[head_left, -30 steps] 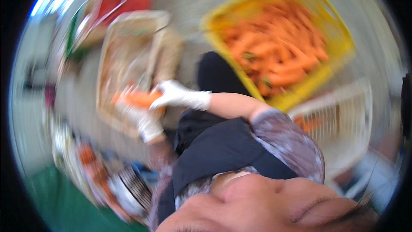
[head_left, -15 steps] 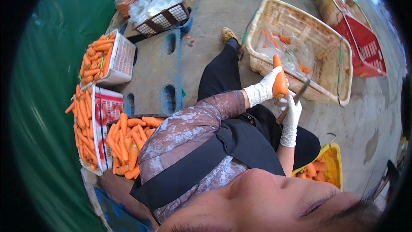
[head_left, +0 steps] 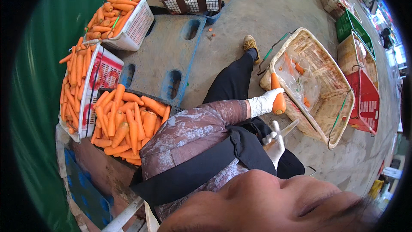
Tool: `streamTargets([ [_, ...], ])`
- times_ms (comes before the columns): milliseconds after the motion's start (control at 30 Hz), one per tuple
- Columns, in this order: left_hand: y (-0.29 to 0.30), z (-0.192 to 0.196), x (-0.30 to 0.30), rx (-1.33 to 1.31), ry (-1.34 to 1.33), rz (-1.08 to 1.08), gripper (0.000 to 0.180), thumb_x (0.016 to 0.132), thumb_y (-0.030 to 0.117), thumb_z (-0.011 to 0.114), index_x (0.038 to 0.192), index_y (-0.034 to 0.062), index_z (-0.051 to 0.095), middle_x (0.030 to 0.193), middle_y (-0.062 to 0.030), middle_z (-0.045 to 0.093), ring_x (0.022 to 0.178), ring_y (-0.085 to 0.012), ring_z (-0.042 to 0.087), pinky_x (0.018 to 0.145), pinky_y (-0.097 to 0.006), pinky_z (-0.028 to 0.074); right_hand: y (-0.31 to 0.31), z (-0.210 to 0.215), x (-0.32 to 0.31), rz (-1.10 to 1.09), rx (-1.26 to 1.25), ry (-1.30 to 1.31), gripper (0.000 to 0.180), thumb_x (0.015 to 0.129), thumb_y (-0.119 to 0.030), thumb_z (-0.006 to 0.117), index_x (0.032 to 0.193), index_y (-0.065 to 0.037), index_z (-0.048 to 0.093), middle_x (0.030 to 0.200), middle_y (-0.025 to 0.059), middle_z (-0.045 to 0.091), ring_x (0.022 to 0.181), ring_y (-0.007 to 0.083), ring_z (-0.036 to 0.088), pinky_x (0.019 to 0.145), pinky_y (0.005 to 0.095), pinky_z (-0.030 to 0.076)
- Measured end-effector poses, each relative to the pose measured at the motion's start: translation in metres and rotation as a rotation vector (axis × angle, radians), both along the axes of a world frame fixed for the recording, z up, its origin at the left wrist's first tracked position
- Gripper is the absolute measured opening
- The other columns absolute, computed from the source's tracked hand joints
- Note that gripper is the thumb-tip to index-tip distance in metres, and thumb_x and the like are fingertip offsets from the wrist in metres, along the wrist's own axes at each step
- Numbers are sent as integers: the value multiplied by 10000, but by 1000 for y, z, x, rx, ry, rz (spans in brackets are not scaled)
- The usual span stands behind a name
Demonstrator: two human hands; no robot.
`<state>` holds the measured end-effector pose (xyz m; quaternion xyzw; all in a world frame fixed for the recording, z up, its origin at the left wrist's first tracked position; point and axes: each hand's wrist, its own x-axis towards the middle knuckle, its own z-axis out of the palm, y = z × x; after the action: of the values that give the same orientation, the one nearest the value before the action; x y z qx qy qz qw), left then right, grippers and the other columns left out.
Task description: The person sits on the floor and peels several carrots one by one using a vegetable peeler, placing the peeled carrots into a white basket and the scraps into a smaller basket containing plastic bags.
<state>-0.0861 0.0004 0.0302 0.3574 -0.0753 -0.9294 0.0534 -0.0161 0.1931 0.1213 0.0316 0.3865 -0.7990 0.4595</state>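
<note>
In my left hand (head_left: 262, 104), in a white glove, is a thick orange carrot (head_left: 279, 103). It stands near upright, its blunt stem end low and its narrower end up, beside the wall of a big cream basket. My right hand (head_left: 274, 145), gloved too, is closed around a knife (head_left: 290, 128) just below the carrot. The blade points up to the right and is apart from the carrot. Part of the right hand and its forearm is hidden at the bottom. The cream basket (head_left: 339, 77) has clear plastic bags (head_left: 296, 74) and orange bits inside.
Left of me stand a dark crate of carrots (head_left: 128, 124), a white and red basket (head_left: 109, 72) and a white basket (head_left: 139, 23), both heaped with carrots. A worn blue pallet (head_left: 165, 43) lies ahead. Red (head_left: 365, 103) and green crates (head_left: 345, 25) stand at right.
The view has turned, so the baskets sit elsewhere in it. My right hand with the knife has drawn down away from the carrot. The carrot stays in my left hand.
</note>
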Motion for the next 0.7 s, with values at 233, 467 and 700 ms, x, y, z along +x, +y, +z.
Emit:
streamTargets([
  [233,-13,33,12,-26,25,77,370,766,309,728,985,73,547,786,-91,596,663,-255,603,634,-410,527,7,-7,-5,288,-107,9,547,859,-249,595,1302,42,464,661,-20,519,519,82,422,501,225,332],
  [467,-55,35,51,-44,148,335,484,828,480,674,1055,68,559,914,-80,621,824,-233,604,769,-409,508,-25,-8,-12,510,-98,144,447,880,-255,538,1201,56,536,597,-6,491,470,85,392,481,226,312],
  [700,-89,37,87,-110,158,468,621,892,637,444,1075,46,492,889,-162,590,781,-313,617,725,-461,541,-62,21,-3,498,-8,231,411,861,-233,517,1130,73,575,551,10,469,480,106,382,489,243,296],
])
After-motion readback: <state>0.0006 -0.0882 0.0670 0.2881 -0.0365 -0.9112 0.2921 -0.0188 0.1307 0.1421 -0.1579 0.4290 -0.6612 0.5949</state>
